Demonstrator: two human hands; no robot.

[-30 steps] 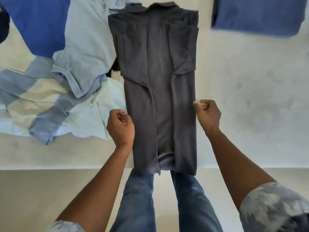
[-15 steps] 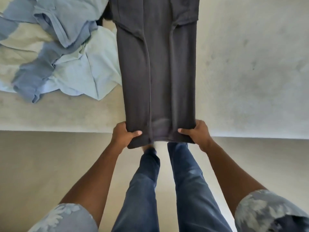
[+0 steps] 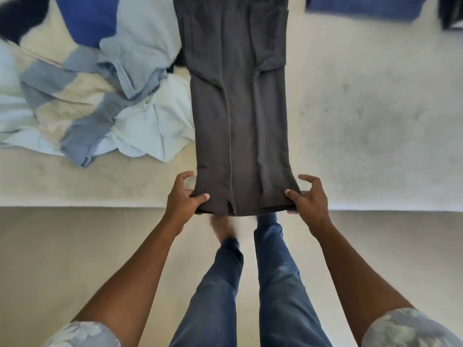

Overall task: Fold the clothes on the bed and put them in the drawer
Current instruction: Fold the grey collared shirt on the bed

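Bed (image 3: 370,126) with a pale cream cover fills the upper half of the head view, its near edge running across the middle; beige floor (image 3: 62,259) below it. Dark grey shirt (image 3: 240,108) lies flat lengthwise on the bed, sides and sleeves folded inward into a long strip, collar end cut off by the top edge, hem at the bed's near edge and slightly over it. Unfolded clothes pile (image 3: 100,108) sits just left of the shirt and touches its side: light blue, cream and grey-blue pieces tangled, can't tell how many garments. Person's legs in blue jeans (image 3: 275,284) stand at the bed edge. Folded blue garment (image 3: 363,6) is at top right, mostly cut off, well apart from the shirt. Bright blue cloth (image 3: 85,16) and a black blurred item (image 3: 20,18) are at top left, both cropped, type unclear. Left hand (image 3: 183,201) grips the hem's left corner, thumb on top of the fabric, one finger curled free beside the edge, the rest hidden under the cloth. Right hand (image 3: 309,199) grips the right corner the same way, thumb on top, forefinger hooked above, the other fingers mostly under the hem. Bare foot (image 3: 223,229) shows blurred below the hem, partly hidden by it.
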